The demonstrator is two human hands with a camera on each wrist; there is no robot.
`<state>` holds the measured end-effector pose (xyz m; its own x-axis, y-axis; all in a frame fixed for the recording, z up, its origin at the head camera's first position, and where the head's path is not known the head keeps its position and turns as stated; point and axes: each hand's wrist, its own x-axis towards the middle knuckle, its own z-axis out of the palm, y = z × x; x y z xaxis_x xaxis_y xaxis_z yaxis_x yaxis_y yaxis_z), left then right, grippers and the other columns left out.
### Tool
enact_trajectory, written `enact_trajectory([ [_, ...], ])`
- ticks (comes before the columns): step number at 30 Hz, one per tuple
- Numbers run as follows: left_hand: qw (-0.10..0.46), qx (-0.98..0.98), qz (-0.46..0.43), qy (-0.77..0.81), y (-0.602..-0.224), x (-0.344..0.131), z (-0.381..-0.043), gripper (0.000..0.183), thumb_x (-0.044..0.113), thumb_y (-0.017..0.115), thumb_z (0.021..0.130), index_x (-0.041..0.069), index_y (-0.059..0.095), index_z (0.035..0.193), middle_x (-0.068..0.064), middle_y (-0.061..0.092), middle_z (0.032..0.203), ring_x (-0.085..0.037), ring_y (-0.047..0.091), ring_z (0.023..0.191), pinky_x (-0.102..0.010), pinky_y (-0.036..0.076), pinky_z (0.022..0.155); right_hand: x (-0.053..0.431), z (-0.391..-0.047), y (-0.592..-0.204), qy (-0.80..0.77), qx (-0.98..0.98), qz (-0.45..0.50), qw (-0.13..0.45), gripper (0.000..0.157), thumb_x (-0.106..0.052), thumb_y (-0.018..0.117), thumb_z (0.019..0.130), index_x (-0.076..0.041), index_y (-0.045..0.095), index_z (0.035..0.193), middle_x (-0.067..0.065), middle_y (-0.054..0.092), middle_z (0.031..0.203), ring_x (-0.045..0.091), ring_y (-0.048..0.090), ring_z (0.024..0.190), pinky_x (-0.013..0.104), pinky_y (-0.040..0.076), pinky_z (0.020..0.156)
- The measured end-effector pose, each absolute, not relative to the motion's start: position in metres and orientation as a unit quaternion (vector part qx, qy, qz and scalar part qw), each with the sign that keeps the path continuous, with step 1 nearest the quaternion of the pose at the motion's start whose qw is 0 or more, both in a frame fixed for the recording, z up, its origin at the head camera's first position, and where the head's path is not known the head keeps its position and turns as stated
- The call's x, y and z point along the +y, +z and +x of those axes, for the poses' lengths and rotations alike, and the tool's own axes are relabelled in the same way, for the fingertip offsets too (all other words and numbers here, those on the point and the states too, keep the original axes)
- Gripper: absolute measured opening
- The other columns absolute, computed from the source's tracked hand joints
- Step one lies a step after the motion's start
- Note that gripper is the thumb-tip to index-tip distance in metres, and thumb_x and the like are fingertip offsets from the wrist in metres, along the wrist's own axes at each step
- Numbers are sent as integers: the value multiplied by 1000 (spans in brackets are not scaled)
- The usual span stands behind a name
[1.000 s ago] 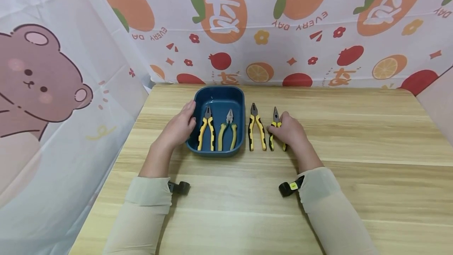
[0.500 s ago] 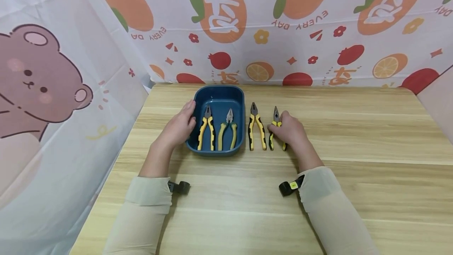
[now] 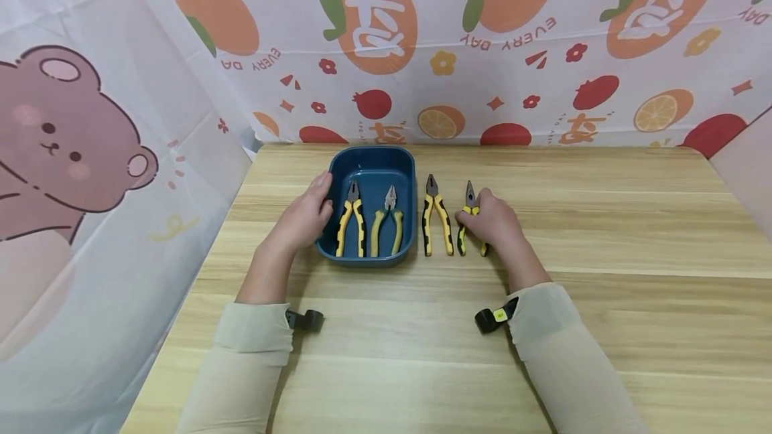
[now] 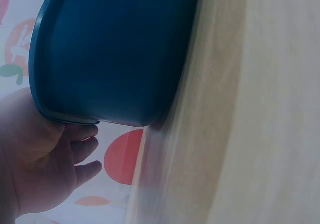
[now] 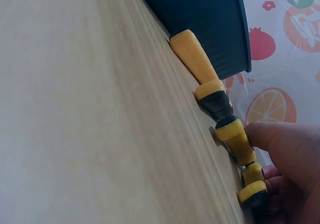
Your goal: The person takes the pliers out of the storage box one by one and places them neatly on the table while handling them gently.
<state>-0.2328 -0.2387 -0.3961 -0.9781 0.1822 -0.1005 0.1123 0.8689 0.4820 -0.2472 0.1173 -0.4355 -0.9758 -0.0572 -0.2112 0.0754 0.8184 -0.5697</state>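
A deep blue rectangular bin with rounded corners sits upright at the centre of the head view, its left side touched by the left hand. Inside, toward its lower edge, lie yellow-and-black combination pliers and, to their right, yellow-green-handled pliers with a silvery head; both point up the frame, handles spread. Just right of the bin, larger-looking yellow-and-black pliers lie the same way. Right of centre, needle-nose pliers, dark-jawed, nose upward, are gripped by the right hand.
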Motion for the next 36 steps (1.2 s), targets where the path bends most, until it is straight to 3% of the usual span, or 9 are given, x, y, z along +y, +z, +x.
enact_trajectory([
  [12, 60, 966, 84, 235, -397, -238, -232, 61, 21, 40, 105, 10, 13, 159, -7, 11, 166, -21, 10, 153, -47, 19, 123, 118, -246, -438, -298, 949, -2, 99, 44, -43, 64, 89, -4, 50, 104, 12, 55, 83, 26, 54, 72, 33, 42, 57],
  [36, 64, 967, 81, 235, -398, -238, -232, 61, 21, 40, 106, 12, 11, 159, -5, 10, 166, -20, 9, 153, -47, 18, 123, 119, -248, -438, -312, 946, 0, 94, 46, -45, 67, 87, -4, 50, 99, 9, 52, 78, 24, 54, 66, 31, 44, 53],
])
